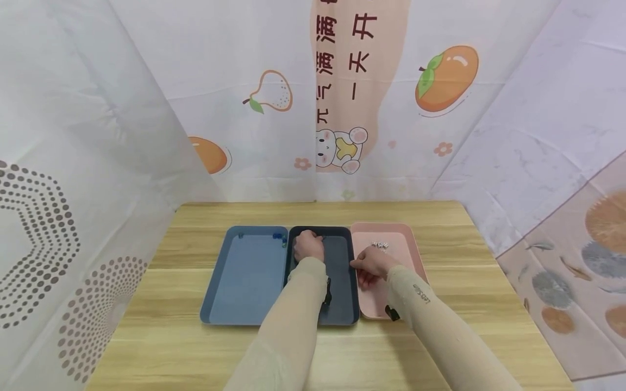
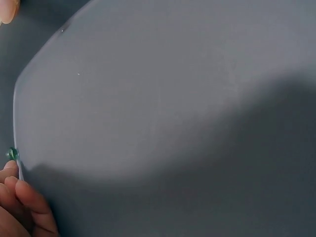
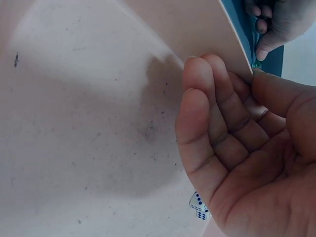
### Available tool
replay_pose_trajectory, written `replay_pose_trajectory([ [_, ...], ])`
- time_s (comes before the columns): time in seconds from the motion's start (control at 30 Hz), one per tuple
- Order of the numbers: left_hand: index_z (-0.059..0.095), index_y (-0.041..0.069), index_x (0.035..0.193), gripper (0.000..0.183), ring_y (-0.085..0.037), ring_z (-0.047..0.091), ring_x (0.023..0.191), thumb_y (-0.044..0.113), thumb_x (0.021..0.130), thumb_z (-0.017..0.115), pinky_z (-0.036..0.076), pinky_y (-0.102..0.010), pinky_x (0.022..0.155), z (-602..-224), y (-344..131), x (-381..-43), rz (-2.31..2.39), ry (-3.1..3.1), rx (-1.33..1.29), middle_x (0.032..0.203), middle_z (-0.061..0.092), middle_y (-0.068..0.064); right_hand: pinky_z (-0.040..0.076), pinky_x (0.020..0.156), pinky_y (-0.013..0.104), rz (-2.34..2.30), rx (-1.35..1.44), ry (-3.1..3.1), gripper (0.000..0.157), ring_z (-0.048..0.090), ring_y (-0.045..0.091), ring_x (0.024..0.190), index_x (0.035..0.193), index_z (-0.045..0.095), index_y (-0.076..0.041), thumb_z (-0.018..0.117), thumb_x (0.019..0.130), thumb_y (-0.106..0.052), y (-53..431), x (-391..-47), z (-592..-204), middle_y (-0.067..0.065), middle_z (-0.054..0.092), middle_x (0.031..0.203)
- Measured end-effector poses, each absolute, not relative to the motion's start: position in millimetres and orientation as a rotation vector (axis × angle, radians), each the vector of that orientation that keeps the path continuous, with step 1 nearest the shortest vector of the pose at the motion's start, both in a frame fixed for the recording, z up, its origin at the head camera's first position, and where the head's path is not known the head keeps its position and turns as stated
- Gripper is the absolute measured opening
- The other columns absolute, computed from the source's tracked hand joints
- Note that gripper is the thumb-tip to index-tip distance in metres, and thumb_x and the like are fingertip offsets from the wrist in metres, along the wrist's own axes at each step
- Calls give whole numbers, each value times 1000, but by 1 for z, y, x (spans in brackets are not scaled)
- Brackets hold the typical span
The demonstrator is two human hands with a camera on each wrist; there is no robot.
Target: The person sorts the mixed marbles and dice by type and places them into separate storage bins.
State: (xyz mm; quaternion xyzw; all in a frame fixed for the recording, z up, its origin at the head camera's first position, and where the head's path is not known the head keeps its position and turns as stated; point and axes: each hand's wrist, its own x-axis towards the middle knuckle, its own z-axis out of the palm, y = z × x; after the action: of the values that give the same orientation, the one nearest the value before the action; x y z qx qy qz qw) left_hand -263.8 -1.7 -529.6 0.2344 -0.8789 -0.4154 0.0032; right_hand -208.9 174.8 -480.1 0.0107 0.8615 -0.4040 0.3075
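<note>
In the middle dark blue tray (image 1: 337,304), my left hand (image 1: 310,245) is at the far end with its fingers curled. A small green glass bead (image 2: 12,153) lies right at its fingertips (image 2: 32,200), by the foot of the tray wall; I cannot tell whether they pinch it. My right hand (image 1: 375,263) is over the near-left part of the pink tray (image 1: 388,231). Its thumb (image 3: 271,88) hooks over the rim from the dark tray's side, with curled fingers inside, so it grips that edge. Several white dice (image 1: 380,245) lie in the pink tray beyond the right hand.
A lighter blue tray (image 1: 244,282) stands at the left, with several small blue and green glass beads (image 1: 279,236) along its far end. All three trays sit side by side on a wood-grain table (image 1: 171,304). Printed white curtains (image 1: 225,125) enclose the back and sides.
</note>
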Motion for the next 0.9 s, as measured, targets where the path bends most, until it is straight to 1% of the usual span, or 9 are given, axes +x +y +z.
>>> replay_pose_trajectory([
  [0.3,79,14,111,17,-29,70,91,22,97,74,58,-50,79,-531,-5,-263,-1386,-2773,712,106,74,-8,59,57,33,-1053,13,2274,38,69,20,56,79,69,4,57,106,-19,175,-209,-478,16,71,68],
  [0.4,79,16,115,21,-29,71,91,23,96,75,59,-49,78,-532,-4,-263,-1375,-2816,664,110,74,-8,59,57,34,-1053,10,2272,38,68,20,56,79,69,4,57,106,-19,175,-209,-478,15,71,68],
  [0.67,77,21,123,28,-29,71,97,22,96,75,59,-49,80,-530,-3,-263,-1374,-2913,493,120,74,-5,60,58,35,-1055,11,2281,36,69,22,57,82,69,5,57,106,-19,175,-209,-478,16,71,68],
  [0.73,76,22,126,30,-27,72,92,22,96,74,59,-47,76,-529,-2,-262,-1363,-2948,457,122,74,-5,60,59,35,-1045,7,2290,37,70,22,57,82,69,5,57,106,-19,174,-209,-478,15,71,68],
  [0.83,72,23,132,35,-23,71,75,22,97,73,58,-40,63,-526,0,-260,-1375,-2999,397,123,73,-5,60,59,35,-1041,14,2294,37,70,22,57,81,70,4,56,106,-19,174,-209,-478,15,71,68],
  [0.87,71,24,133,36,-22,69,68,22,97,73,56,-37,59,-525,0,-259,-1391,-3013,381,122,74,-5,60,58,35,-1038,16,2295,37,70,21,57,81,70,4,56,106,-20,174,-208,-479,15,71,68],
  [0.9,69,24,135,38,-20,67,62,21,98,72,54,-35,54,-524,1,-258,-1418,-3022,367,116,75,-5,60,58,34,-1037,18,2294,37,69,21,57,80,70,3,56,106,-20,174,-208,-479,15,71,68],
])
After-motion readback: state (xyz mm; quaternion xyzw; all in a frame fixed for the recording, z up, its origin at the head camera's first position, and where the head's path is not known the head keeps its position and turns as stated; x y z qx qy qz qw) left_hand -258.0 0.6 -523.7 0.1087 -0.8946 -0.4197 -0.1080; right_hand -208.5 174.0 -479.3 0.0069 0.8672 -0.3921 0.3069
